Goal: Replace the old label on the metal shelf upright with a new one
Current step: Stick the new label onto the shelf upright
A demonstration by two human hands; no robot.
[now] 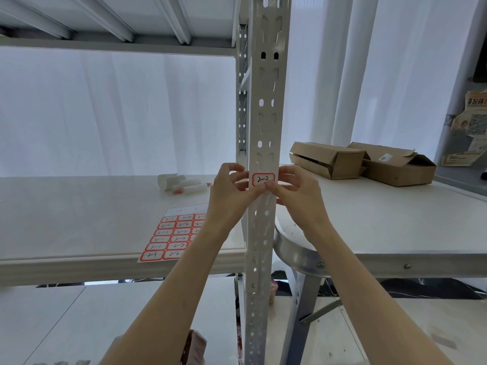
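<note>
A perforated grey metal upright (pixel 266 109) runs down the middle of the view. A white label with a red border and handwritten "2-2" (pixel 263 179) sits on its front face. My left hand (pixel 232 191) comes in from the left and my right hand (pixel 297 191) from the right. The thumbs of both hands press along the label's lower edge, while the other fingers curl round the sides of the upright. A sheet of several red-bordered labels (pixel 175 235) lies on the shelf board (pixel 79 219), below and left of my left hand.
Crumpled white paper scraps and a small orange-tipped item (pixel 181 184) lie further back on the shelf. Two cardboard boxes (pixel 363 163) rest on the white table (pixel 395 219) to the right. An upper shelf (pixel 118 30) runs overhead. White curtains hang behind.
</note>
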